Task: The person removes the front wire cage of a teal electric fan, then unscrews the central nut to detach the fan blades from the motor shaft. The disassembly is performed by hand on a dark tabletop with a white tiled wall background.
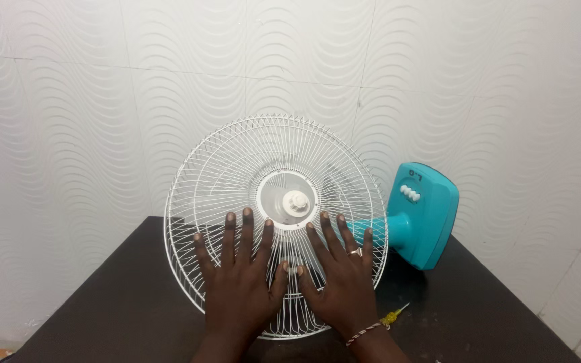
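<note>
Left hand (240, 282), right hand (341, 279), flat on white wire fan grille (203, 175)

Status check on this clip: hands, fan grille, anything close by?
Left hand and right hand flat, open, on round white wire fan grille. Teal fan base at right. Small yellow-handled tool beside right wrist.

My left hand (240, 279) and right hand (341, 275) covered the low part of the white fan cage (274, 168). The picture's bottom edge cut off my arms. The cage hid part of the teal fan base (421, 215).
</note>
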